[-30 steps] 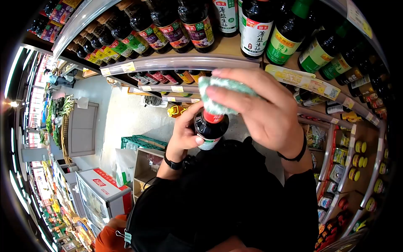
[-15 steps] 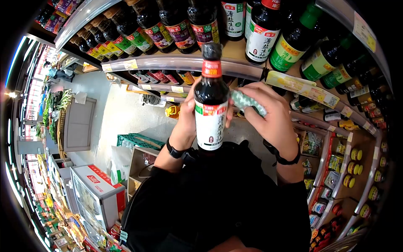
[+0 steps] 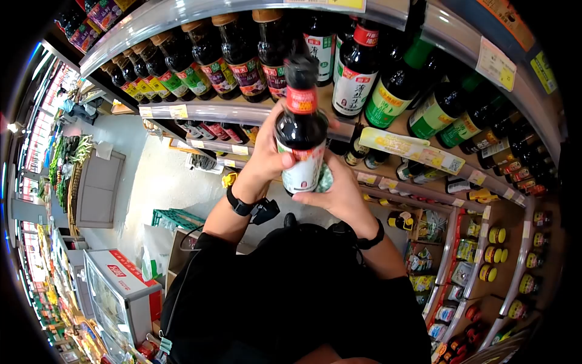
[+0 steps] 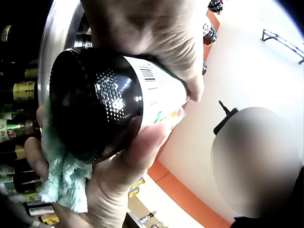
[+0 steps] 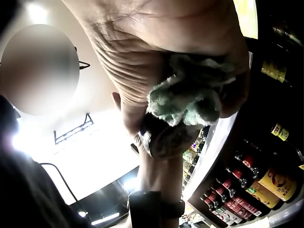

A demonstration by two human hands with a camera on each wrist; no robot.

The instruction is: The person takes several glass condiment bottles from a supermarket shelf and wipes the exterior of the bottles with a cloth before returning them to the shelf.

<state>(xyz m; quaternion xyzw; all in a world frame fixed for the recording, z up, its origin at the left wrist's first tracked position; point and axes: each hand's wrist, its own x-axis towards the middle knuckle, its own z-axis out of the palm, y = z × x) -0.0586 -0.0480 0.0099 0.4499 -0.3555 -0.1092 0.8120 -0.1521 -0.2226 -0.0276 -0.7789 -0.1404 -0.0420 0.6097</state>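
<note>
A curved, metal-edged shop shelf (image 3: 242, 109) stocked with dark bottles is faced. In front of it a dark glass sauce bottle (image 3: 300, 136) with a red neck band and white paper label is held upright. It is judged heavy, rigid, slick and breakable, best taken round the labelled body. The left hand (image 3: 264, 158) is clamped there. The right hand (image 3: 342, 194) is cupped at the base, its grip pinching a fluffy pale-green terry cloth (image 3: 325, 180).

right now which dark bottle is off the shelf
The red-necked, white-labelled bottle: left hand grips its body, right hand holds a green cloth under its base. The other bottles stand on shelves.
</note>
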